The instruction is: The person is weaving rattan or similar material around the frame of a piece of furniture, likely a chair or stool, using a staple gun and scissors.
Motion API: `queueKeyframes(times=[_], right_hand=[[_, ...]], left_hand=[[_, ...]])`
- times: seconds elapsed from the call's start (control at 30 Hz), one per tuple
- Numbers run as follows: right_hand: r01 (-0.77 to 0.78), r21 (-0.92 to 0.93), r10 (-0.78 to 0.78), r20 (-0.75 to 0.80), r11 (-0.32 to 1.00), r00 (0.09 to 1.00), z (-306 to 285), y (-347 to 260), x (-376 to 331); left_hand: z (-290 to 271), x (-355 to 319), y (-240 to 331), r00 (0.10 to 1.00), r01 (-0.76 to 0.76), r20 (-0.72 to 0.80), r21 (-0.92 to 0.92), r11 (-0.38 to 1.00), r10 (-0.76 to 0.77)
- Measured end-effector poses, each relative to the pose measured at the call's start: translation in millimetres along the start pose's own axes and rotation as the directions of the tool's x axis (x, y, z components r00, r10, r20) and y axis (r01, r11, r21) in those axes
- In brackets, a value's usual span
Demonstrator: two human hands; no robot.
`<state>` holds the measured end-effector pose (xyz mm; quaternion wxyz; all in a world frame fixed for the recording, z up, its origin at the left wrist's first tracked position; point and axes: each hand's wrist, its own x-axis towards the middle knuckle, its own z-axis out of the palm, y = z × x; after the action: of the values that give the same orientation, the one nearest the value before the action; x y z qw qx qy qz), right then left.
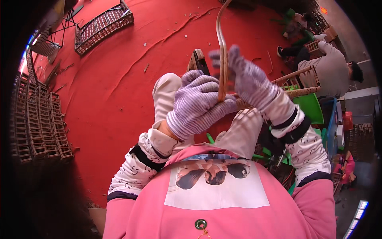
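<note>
Striped lavender-and-white gloves cover both of my hands. My left hand [199,104] is closed on a bamboo frame [297,93], at the spot where a long tan cane strip [221,44] meets it. From there the strip rises and bends away past the top of the view. My right hand [251,79] is beside the strip with its fingers apart and stretched, some of them partly behind it. The frame lies across my lap, its ladder-like end reaching out to the right. A wooden piece with a dark inside [197,59] shows beyond my left fingers; its link to the frame is hidden.
Red floor covering [131,91] with scraps and wrinkles spreads ahead. A brown lattice crate [104,28] lies at the far left, near stacked lattice frames [38,119]. On the right are a green chair [312,105] and a seated co-worker [328,69].
</note>
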<state>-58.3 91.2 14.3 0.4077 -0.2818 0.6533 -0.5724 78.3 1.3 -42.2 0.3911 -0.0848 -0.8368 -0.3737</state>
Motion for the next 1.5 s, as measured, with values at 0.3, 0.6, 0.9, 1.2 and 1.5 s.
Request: queueKeyframes(times=[0.3, 0.6, 0.9, 1.2, 1.5], right_hand=[[-0.171, 0.286, 0.160, 0.062, 0.943, 0.985, -3.1, 8.8, -26.3], [0.047, 0.358, -0.022, -0.074, 0.932, 0.997, -9.0, 15.6, -36.5], [0.025, -0.988, -0.827, -0.116, 0.155, 0.550, -71.5, 85.6, -100.2], [0.230, -0.762, -0.780, -0.512, 0.606, 0.359, -164.2, 168.3, -73.3], [-0.855, 0.179, 0.254, -0.966, 0.486, -0.058, -322.6, 335.5, -240.3]], left_hand=[[-13.5, 17.6, -42.3, 0.989, 0.139, 0.058, -0.061, 0.988, -0.136], [-20.4, 33.1, -53.6, 0.854, 0.514, 0.361, -0.466, 0.720, -0.375], [-20.1, 9.4, -39.5, 0.938, 0.347, 0.156, -0.348, 0.871, -0.311], [-4.6, -15.1, -65.1, 0.877, 0.404, -0.113, -0.352, 0.845, -0.467], [-37.0, -25.2, -59.6, 0.956, 0.275, 0.060, 0.153, 0.949, -0.287]])
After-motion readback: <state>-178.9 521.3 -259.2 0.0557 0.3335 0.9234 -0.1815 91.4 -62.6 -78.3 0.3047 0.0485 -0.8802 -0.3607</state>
